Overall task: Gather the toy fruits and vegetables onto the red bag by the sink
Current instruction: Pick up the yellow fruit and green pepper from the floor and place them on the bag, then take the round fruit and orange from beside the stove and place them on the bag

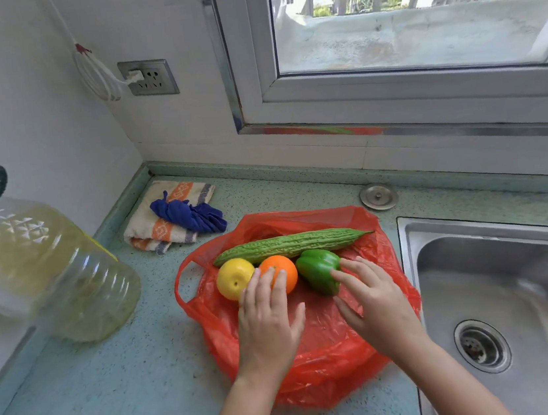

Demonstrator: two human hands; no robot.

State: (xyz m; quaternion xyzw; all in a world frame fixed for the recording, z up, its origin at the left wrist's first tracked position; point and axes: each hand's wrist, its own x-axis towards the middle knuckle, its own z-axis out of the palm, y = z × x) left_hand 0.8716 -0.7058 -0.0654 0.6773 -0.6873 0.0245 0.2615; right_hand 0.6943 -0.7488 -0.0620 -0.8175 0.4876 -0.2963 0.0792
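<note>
A red plastic bag [322, 356] lies flat on the green counter just left of the sink. On it rest a long green bitter gourd [291, 245], a yellow fruit [233, 278], an orange [283, 270] and a green bell pepper [320, 270]. My left hand [267, 322] lies over the bag with fingers spread, the fingertips touching the orange. My right hand [374, 302] is open beside it, its fingertips touching the pepper's right side. Neither hand grips anything.
A steel sink [516, 281] with a drain sits to the right. A large clear oil jug [42, 270] stands at the left. A folded striped towel [164, 227] with a blue cloth [190, 215] lies behind the bag. A round metal cap [378, 196] sits near the wall.
</note>
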